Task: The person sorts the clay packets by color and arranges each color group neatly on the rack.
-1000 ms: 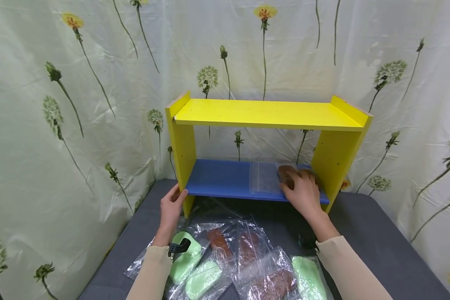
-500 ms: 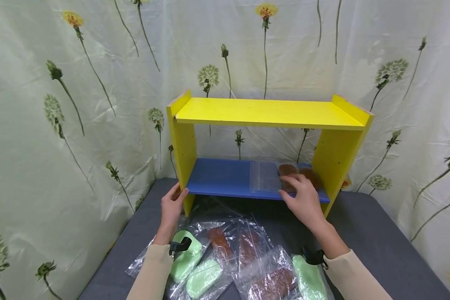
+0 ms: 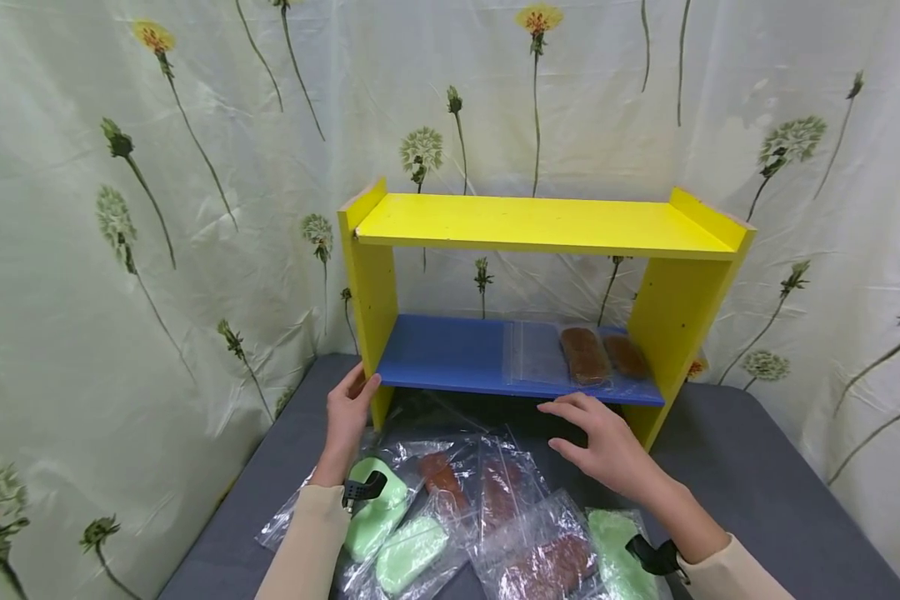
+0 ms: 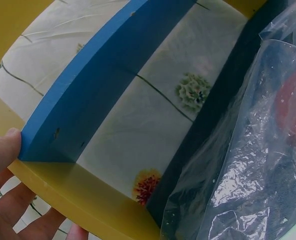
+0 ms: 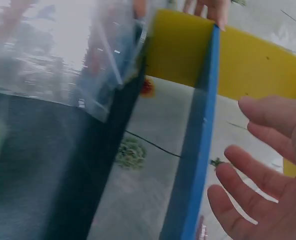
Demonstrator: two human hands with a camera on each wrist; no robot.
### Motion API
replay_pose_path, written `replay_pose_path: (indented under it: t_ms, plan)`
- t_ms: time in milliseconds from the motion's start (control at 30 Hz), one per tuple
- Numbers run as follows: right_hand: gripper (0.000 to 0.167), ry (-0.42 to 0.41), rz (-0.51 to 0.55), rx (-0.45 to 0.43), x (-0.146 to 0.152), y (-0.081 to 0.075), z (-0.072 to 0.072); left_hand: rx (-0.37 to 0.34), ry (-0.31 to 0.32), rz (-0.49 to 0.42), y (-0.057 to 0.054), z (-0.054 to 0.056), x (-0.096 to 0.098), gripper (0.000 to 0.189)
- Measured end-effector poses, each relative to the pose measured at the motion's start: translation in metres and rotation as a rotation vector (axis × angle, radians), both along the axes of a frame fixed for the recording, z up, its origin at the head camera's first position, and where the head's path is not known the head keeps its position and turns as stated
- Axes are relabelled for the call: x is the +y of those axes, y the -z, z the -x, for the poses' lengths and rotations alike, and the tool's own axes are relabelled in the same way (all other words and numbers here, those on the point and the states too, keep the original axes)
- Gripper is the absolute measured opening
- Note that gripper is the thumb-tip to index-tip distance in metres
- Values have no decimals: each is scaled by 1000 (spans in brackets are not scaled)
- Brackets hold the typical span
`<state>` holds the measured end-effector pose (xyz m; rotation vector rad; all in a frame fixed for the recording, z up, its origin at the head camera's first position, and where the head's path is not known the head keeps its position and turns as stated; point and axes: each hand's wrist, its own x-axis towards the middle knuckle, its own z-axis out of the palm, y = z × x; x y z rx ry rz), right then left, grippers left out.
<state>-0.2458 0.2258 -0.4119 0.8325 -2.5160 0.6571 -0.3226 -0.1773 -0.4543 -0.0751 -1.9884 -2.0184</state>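
Observation:
My left hand holds the left side panel of the yellow shelf unit. In the left wrist view its thumb lies at the end of the blue shelf, with the other fingers behind the yellow panel. My right hand hangs in front of the blue shelf's edge, fingers spread and holding nothing. On the right half of that shelf lie two brown oblong pieces in clear zip bags, one brown piece beside another brown piece near the right panel.
Several clear bags lie on the dark grey table before the unit. They hold green pieces, such as a green oblong, and brown pieces, such as a brown slab. A flower-print curtain hangs behind.
My right hand has come off the bagged brown pieces on the blue shelf and moved down toward me, uncovering both. My left hand stays at the side panel.

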Motion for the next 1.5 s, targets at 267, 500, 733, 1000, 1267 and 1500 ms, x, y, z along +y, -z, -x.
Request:
replay_pose_path:
  t_ms: [267, 500, 733, 1000, 1267, 1500]
  plan:
    - [61, -75, -91, -111, 6, 17, -17, 28, -26, 2, 16, 13, -3, 53]
    - [67, -193, -134, -373, 8, 31, -32, 21, -24, 11, 17, 12, -4, 55]
    - [74, -247, -209, -616, 6, 47, -44, 42, -42, 28, 19, 13, -3, 54]
    - [80, -266, -276, -642, 7, 59, -46, 54, -32, 29, 20, 14, -3, 54]
    - [80, -311, -288, -622, 6, 65, -47, 8, 5, 22, 1, -1, -1, 51]
    - [73, -294, -313, -604, 5, 65, -47, 7, -5, 22, 5, 2, -1, 50]
